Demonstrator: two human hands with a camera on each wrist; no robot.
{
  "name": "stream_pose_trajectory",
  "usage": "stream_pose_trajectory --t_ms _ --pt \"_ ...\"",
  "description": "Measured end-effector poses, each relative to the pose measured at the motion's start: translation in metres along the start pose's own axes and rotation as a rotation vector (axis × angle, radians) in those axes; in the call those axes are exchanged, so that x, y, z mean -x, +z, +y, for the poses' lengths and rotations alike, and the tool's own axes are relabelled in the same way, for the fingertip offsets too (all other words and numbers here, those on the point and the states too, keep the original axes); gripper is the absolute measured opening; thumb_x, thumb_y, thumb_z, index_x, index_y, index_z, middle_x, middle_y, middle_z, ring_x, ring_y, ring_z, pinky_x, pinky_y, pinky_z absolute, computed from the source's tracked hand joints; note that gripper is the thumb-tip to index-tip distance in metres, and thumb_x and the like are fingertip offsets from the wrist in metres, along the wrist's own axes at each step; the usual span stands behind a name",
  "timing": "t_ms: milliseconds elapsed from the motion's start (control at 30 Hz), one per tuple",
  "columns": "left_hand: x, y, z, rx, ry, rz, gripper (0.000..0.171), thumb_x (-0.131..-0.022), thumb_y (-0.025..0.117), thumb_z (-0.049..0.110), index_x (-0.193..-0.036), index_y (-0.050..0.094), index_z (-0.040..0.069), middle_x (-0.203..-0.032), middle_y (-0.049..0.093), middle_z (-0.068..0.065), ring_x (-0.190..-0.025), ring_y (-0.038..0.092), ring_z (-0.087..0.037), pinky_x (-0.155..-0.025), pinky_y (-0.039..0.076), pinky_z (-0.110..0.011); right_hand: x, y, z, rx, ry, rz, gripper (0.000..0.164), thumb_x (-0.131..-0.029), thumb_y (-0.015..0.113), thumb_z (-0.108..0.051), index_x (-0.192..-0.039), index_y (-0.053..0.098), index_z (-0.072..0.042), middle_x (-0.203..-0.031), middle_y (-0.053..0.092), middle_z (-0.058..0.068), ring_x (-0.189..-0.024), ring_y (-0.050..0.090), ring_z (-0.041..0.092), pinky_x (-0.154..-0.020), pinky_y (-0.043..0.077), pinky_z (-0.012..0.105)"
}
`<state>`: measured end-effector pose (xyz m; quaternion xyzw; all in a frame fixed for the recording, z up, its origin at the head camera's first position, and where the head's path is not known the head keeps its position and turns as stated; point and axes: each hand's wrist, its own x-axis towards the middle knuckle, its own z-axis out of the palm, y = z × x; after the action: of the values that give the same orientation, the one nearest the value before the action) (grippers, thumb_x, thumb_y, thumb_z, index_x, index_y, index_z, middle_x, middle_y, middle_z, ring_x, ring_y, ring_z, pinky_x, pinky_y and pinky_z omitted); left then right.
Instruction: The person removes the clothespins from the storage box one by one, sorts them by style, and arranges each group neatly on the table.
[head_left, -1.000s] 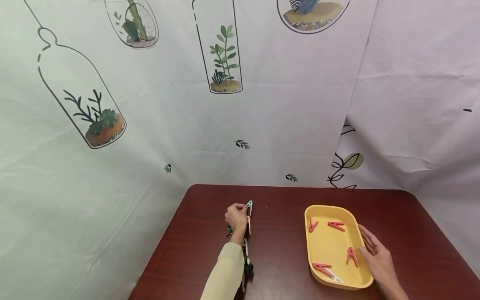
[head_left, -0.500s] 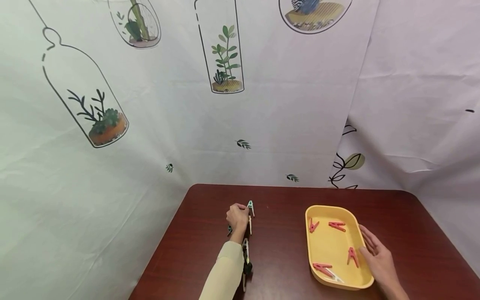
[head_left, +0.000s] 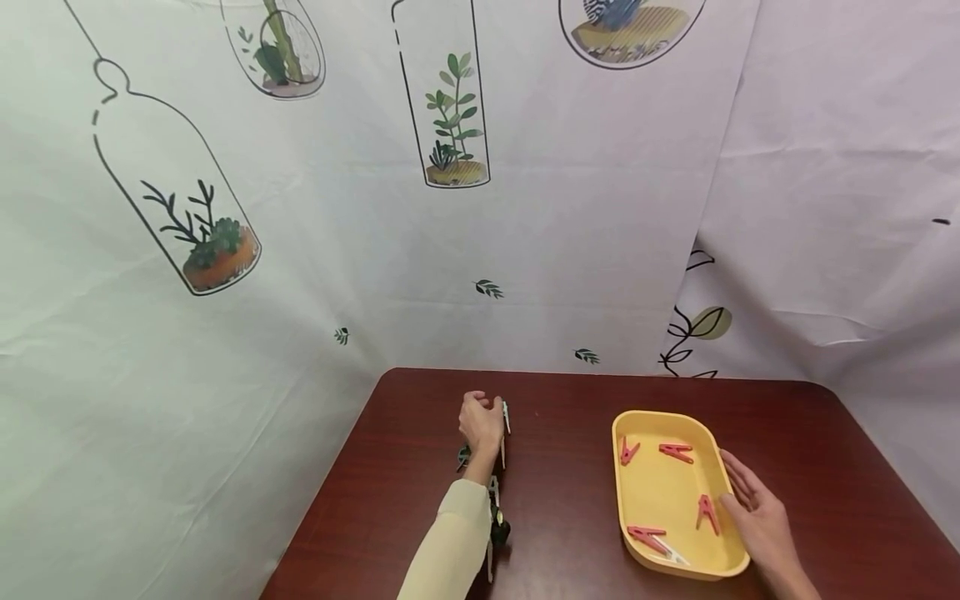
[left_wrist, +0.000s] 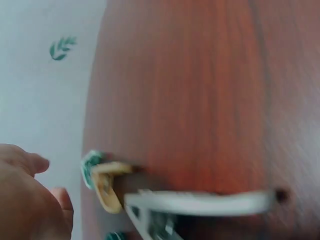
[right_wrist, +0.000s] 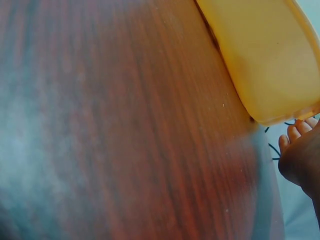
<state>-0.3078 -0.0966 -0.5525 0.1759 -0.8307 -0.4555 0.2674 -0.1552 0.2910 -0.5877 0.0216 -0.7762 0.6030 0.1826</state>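
My left hand (head_left: 482, 423) is just left of a pale green clothespin (head_left: 506, 417) at the far part of the table. Its thumb and fingers are apart with nothing visible between them; in the left wrist view the hand (left_wrist: 32, 200) is at the lower left. A tan clothespin (left_wrist: 107, 192) and a white clothespin (left_wrist: 200, 203) stand in line behind the green clothespin (left_wrist: 91, 169). My right hand (head_left: 757, 517) rests against the right side of a yellow tray (head_left: 617, 483), which holds several red clothespins (head_left: 677, 452) and a white one (head_left: 671, 552).
A dark green clip (head_left: 463, 456) lies left of the row, partly behind the left wrist. More clips, among them a dark one (head_left: 499, 532), line the right side of the left sleeve (head_left: 450, 542). The brown table (head_left: 562, 467) ends at a patterned cloth (head_left: 555, 250).
My left hand has spread its thumb and fingers and moved slightly away, farther up the table. The pale green clothespin stays in the row. My right hand and the tray keep their places.
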Motion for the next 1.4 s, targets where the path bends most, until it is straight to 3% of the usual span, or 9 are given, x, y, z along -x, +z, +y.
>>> stream_pose_trajectory --t_ms 267,533,633,733,867,967,1200,1400 --pt "0.005 0.008 0.031 0.142 0.032 -0.013 0.03 -0.096 0.077 0.013 -0.123 0.069 0.001 -0.108 0.077 -0.01 -0.097 0.074 -0.03 -0.094 0.052 -0.055 0.001 0.0 -0.001 0.028 0.011 -0.002 0.057 -0.1 0.058 0.014 -0.155 0.041 0.012 -0.137 0.051 -0.031 -0.121 0.046 -0.025 -0.095 0.04 0.002" --pt "0.019 0.012 0.058 0.365 0.067 -0.122 0.042 -0.099 0.076 0.015 -0.134 0.064 -0.003 -0.124 0.074 -0.017 -0.115 0.07 -0.033 -0.101 0.055 -0.049 0.002 0.0 -0.003 0.091 0.043 -0.003 0.057 -0.103 0.059 0.007 -0.157 0.042 0.008 -0.147 0.048 -0.019 -0.12 0.043 -0.026 -0.097 0.04 0.002" --pt "0.023 0.015 0.066 0.495 0.062 -0.199 0.048 -0.099 0.076 0.012 -0.139 0.06 -0.008 -0.132 0.069 -0.023 -0.123 0.067 -0.038 -0.104 0.054 -0.048 0.002 0.0 -0.004 0.102 0.053 -0.004 0.056 -0.104 0.058 0.006 -0.158 0.042 0.007 -0.151 0.048 -0.011 -0.12 0.042 -0.026 -0.097 0.04 0.002" --pt "0.028 0.017 0.073 0.643 0.005 -0.305 0.056 -0.099 0.076 0.012 -0.145 0.055 -0.01 -0.14 0.063 -0.028 -0.131 0.062 -0.041 -0.11 0.051 -0.048 0.001 0.0 -0.004 0.113 0.068 -0.008 0.057 -0.104 0.058 0.006 -0.158 0.041 0.006 -0.156 0.048 0.0 -0.12 0.042 -0.026 -0.096 0.04 0.002" --pt "0.036 0.021 0.081 0.817 -0.056 -0.42 0.062 -0.098 0.076 0.007 -0.15 0.048 -0.013 -0.146 0.057 -0.031 -0.138 0.054 -0.046 -0.113 0.047 -0.046 0.001 -0.001 -0.003 0.103 0.068 -0.008 0.057 -0.104 0.058 0.007 -0.158 0.041 0.007 -0.154 0.048 -0.005 -0.12 0.042 -0.026 -0.096 0.04 0.002" --pt "0.043 0.024 0.087 0.907 -0.069 -0.487 0.064 -0.098 0.075 0.003 -0.151 0.045 -0.015 -0.148 0.056 -0.032 -0.141 0.05 -0.049 -0.113 0.048 -0.042 0.001 -0.001 -0.003 0.077 0.053 -0.004 0.057 -0.103 0.058 0.008 -0.157 0.042 0.008 -0.149 0.049 -0.016 -0.12 0.043 -0.026 -0.096 0.04 0.002" --pt "0.063 0.029 0.1 1.046 -0.144 -0.662 0.059 -0.1 0.071 0.0 -0.151 0.046 -0.014 -0.147 0.059 -0.028 -0.138 0.057 -0.039 -0.11 0.05 -0.036 0.001 0.001 -0.006 0.085 0.061 -0.004 0.056 -0.103 0.057 0.007 -0.158 0.042 0.007 -0.153 0.049 -0.01 -0.121 0.044 -0.024 -0.095 0.04 0.002" --pt "0.082 0.036 0.102 1.056 -0.05 -0.794 0.044 -0.1 0.068 -0.007 -0.141 0.058 -0.013 -0.139 0.065 -0.026 -0.13 0.065 -0.034 -0.104 0.054 -0.036 0.002 0.001 -0.006 0.087 0.058 -0.007 0.057 -0.103 0.056 0.007 -0.158 0.042 0.007 -0.153 0.049 -0.009 -0.12 0.044 -0.024 -0.095 0.04 0.002"
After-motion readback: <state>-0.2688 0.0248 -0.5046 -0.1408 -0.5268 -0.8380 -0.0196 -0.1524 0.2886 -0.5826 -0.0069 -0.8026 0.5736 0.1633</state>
